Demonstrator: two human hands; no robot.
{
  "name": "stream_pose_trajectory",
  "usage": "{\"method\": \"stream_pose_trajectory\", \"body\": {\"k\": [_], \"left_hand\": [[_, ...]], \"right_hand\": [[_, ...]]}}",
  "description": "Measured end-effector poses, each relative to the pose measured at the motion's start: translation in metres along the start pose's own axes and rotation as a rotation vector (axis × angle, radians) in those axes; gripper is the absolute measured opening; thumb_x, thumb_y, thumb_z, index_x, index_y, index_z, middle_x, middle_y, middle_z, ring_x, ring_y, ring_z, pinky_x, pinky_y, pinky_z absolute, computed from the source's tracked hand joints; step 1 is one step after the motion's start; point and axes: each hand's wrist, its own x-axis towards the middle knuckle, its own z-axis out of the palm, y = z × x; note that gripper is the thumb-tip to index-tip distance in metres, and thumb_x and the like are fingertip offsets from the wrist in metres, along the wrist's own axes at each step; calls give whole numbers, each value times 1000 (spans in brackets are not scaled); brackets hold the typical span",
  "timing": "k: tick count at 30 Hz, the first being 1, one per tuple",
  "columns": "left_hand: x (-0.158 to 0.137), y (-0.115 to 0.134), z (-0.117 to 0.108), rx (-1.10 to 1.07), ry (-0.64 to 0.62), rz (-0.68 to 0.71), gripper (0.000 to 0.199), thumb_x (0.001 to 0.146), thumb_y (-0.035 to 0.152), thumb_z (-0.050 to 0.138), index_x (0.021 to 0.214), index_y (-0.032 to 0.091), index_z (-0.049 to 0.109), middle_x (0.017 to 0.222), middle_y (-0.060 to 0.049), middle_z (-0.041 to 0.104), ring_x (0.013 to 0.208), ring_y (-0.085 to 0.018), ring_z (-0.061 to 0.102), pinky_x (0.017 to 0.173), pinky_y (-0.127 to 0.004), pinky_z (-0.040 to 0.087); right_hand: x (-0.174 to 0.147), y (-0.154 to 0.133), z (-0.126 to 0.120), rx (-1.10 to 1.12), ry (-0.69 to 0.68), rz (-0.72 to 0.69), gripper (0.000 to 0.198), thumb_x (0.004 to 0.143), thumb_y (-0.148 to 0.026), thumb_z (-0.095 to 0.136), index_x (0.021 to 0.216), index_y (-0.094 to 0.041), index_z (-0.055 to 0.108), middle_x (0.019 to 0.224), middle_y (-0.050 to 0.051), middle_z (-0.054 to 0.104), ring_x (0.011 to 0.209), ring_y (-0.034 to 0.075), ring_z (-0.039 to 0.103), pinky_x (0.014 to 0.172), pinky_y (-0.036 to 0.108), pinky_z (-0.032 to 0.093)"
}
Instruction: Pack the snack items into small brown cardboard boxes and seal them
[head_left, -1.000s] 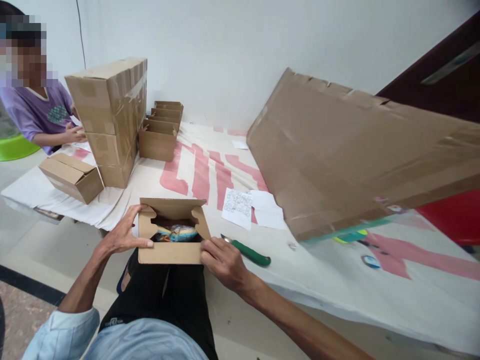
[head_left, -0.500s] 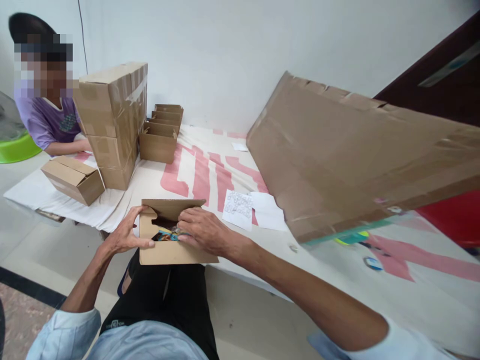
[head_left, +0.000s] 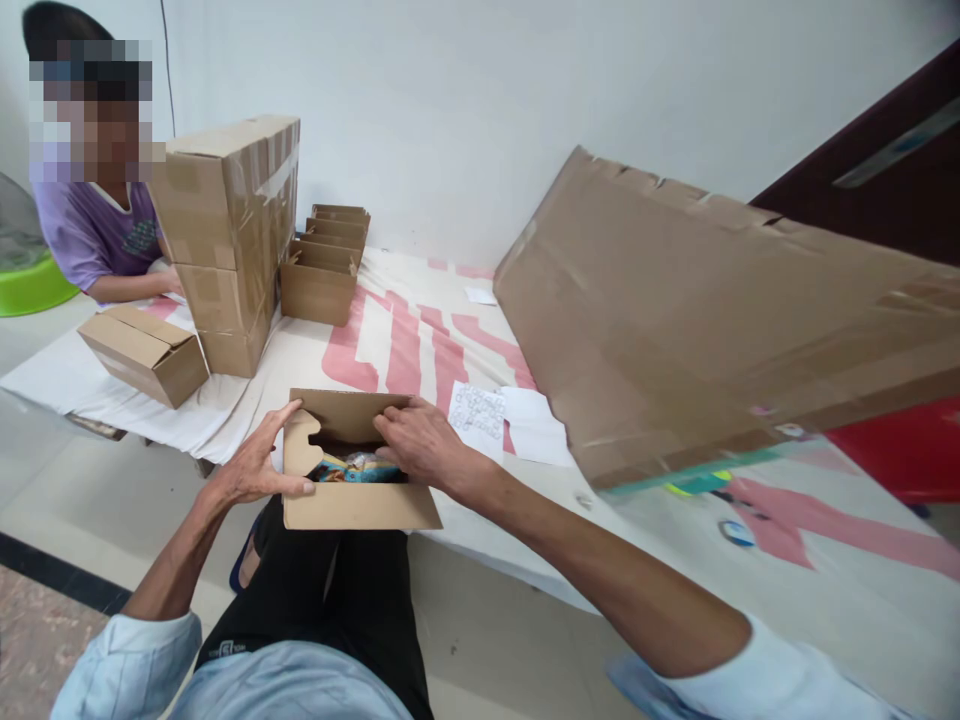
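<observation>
Head view: a small brown cardboard box sits open at the near edge of the table, just above the person's lap. Its plain board has 1 long flap raised at the back, 1 turned out at the front, and a curved notch in the left end flap. Inside lies a glossy blue-and-yellow packet; its print is too small to read. The left hand has its thumb and fingers clamped on the box's left end. The right hand reaches into the right end, fingers curled, tips partly hidden; I cannot tell what they grip. Nearby lie 2 white sheets, 1 with rows of illegible marks. Broad red strokes mark the white cloth. Beyond stand open boxes and a taped carton stack. The black trousers bear a small pale logo, its letters unclear.
</observation>
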Motion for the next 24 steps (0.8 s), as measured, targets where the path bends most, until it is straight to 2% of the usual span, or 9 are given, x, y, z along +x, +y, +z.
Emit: {"method": "stream_pose_trajectory", "body": {"k": [4, 6, 11, 14, 18, 21, 24], "left_hand": [[1, 0, 0, -11, 1, -12, 119, 70, 60, 90, 169, 30, 31, 166, -16, 41, 150, -43, 43, 117, -57, 45], [1, 0, 0, -16, -2, -20, 120, 70, 60, 91, 169, 30, 30, 167, -16, 40, 150, -43, 42, 117, -56, 45], [-1, -3, 2, -10, 5, -17, 120, 70, 61, 90, 169, 31, 29, 164, -15, 43, 149, -43, 43, 116, -55, 46], [-1, -4, 3, -25, 4, -23, 119, 71, 60, 90, 169, 32, 28, 166, -15, 40, 150, -43, 42, 110, -53, 51], [-1, -7, 4, -37, 24, -32, 119, 71, 59, 91, 169, 31, 29, 169, -16, 37, 150, -44, 42, 108, -54, 52], [0, -9, 5, -54, 58, -54, 120, 70, 61, 91, 168, 29, 30, 170, -19, 36, 150, -46, 41, 108, -58, 51], [2, -5, 1, -55, 81, -49, 114, 73, 62, 89, 166, 29, 32, 172, -19, 34, 153, -46, 40, 111, -61, 49]], "right_hand": [[13, -11, -13, 155, -195, -93, 25, 96, -39, 74, 109, -19, 78, 111, 13, 80, 102, 29, 75, 84, 35, 50], [18, -16, -15, 161, -273, -126, 25, 95, -37, 73, 111, -19, 79, 114, 13, 80, 103, 28, 76, 80, 32, 51], [27, -28, -4, 110, -305, -152, 18, 92, -21, 71, 106, -16, 82, 111, 16, 81, 102, 29, 76, 83, 33, 54], [29, -33, -1, 107, -274, -123, 21, 95, -12, 61, 101, -13, 82, 106, 18, 81, 99, 29, 77, 83, 35, 54], [22, -26, -16, 121, -199, -60, 30, 102, -14, 49, 105, -13, 78, 110, 16, 80, 97, 28, 76, 76, 33, 51], [8, -2, -39, 223, -21, 5, 28, 104, -20, 47, 105, -16, 75, 109, 13, 78, 94, 25, 73, 74, 30, 47], [-11, 31, -65, 454, 163, -15, 28, 104, -25, 47, 93, -19, 72, 92, 7, 75, 82, 19, 65, 72, 28, 44]]}}
